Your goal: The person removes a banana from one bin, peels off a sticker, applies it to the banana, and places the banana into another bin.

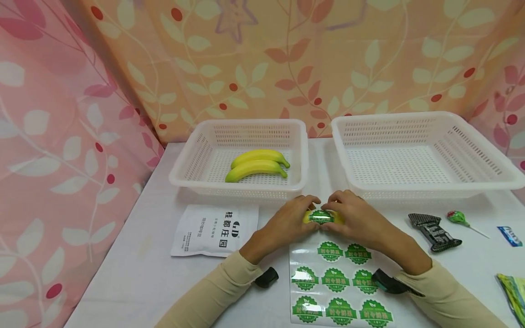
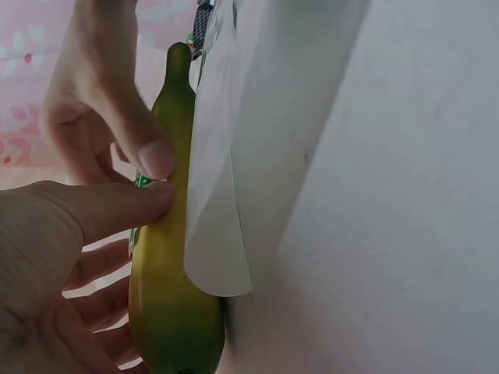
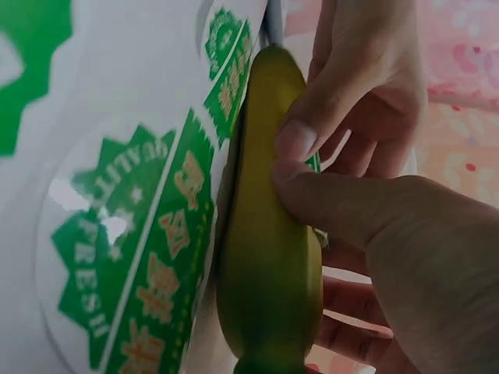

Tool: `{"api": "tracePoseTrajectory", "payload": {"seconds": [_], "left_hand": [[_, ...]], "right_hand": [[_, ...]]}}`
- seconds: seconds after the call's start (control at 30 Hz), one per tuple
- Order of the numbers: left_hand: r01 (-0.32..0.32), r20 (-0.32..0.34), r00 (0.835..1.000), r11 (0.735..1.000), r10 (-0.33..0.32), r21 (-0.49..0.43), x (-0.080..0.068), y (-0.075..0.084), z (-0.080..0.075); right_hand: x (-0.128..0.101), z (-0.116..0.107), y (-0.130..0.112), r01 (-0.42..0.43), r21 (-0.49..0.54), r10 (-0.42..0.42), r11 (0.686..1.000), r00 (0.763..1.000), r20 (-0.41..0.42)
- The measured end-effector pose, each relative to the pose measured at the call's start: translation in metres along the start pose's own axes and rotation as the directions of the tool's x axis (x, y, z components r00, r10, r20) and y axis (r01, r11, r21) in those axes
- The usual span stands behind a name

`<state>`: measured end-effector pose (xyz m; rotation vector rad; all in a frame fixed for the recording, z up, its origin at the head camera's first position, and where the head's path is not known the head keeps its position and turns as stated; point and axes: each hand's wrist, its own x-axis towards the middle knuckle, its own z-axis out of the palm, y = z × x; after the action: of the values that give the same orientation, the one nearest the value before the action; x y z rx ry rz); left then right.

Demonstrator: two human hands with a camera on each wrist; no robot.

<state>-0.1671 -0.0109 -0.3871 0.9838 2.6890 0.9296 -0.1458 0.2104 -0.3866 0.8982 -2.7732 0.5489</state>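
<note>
Left hand [image 1: 289, 223] and right hand [image 1: 354, 218] grasp a yellow-green banana [image 1: 324, 217], thumbs pressing its round green sticker [image 1: 321, 217]. It lies at the top edge of a glossy sheet of green stickers [image 1: 340, 291].

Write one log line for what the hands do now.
left hand: holds banana | right hand: presses green sticker on it | sticker sheet: below

head looks down; both wrists closely share the banana [image 2: 168, 296].

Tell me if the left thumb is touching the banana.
Touching. In the left wrist view the left hand's thumb tip presses flat against the banana, with no gap; the right hand's thumb meets it there too.
</note>
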Motion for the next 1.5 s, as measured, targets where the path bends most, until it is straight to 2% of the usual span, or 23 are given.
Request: {"api": "tracePoseTrajectory", "payload": {"seconds": [0.27,0.43,0.63,0.77,0.87,0.97,1.13,1.3,1.5], "left_hand": [[-0.008,0.009,1.0,0.997,0.007,0.08,0.0,0.0,-0.001],[-0.003,0.004,1.0,0.997,0.003,0.077,-0.001,-0.001,0.001],[-0.017,-0.012,1.0,0.996,0.018,0.083,-0.002,-0.002,0.003],[-0.008,-0.004,1.0,0.998,0.008,0.064,-0.002,-0.002,0.002],[-0.008,-0.001,1.0,1.0,0.008,-0.009,-0.002,-0.003,0.001],[-0.014,-0.011,1.0,0.994,0.013,-0.105,-0.003,-0.003,-0.002],[-0.04,-0.041,0.999,0.981,0.032,-0.192,-0.004,0.002,-0.003],[-0.125,-0.076,0.991,0.972,0.111,-0.198,-0.004,0.008,-0.001],[-0.24,-0.139,0.965,0.963,0.223,-0.119,0.001,0.019,-0.001]], "right_hand": [[-0.002,0.0,0.002,-0.012,-0.058,0.014,0.998,0.999,0.031],[-0.003,0.0,0.0,-0.044,-0.058,0.048,0.997,0.996,0.075],[-0.004,-0.002,-0.002,-0.027,-0.034,0.03,0.999,0.997,0.072],[-0.004,-0.008,-0.004,-0.045,-0.011,0.046,0.999,0.993,0.11],[-0.005,-0.02,-0.009,-0.068,-0.012,0.069,0.998,0.985,0.157],[-0.008,-0.039,-0.014,-0.132,0.0,0.129,0.991,0.963,0.235],[-0.02,-0.077,-0.006,-0.298,0.016,0.272,0.955,0.892,0.361],[-0.041,-0.115,0.019,-0.386,-0.021,0.372,0.922,0.873,0.316],[-0.062,-0.146,0.039,-0.517,-0.041,0.508,0.855,0.821,0.262]]}}
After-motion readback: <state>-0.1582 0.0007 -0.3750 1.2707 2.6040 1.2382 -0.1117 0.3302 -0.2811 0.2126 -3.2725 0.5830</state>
